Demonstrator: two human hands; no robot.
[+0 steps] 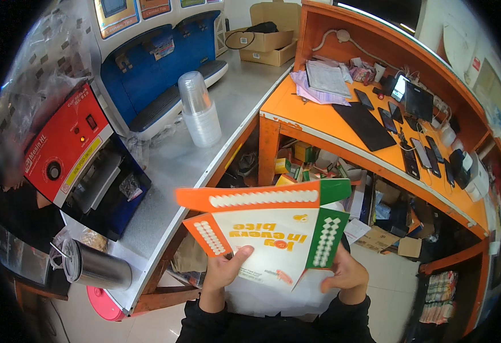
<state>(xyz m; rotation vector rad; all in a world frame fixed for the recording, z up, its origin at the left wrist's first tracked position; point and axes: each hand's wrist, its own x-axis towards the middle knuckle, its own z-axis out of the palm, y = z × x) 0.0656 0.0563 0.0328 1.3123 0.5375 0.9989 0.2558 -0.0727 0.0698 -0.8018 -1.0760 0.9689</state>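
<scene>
A partly folded cardboard food box (250,231) is held up in front of me, white inside with orange and green side flaps. Yellow lettering on it is upside down to me. My left hand (226,270) grips its lower left edge, thumb on the front face and fingers behind. At the lower right, my right hand (344,276) is closed around the edge below the green flap, its fingers partly hidden behind the card. The long orange flap along the far edge stands raised.
On the metal counter stand a red cup-sealing machine (70,146), stacked clear plastic cups (200,117), a steel tumbler (102,266) and a blue drink dispenser (159,68). Several phones (387,120) lie on the orange desk (319,123). Folded cartons (307,163) are piled beneath it.
</scene>
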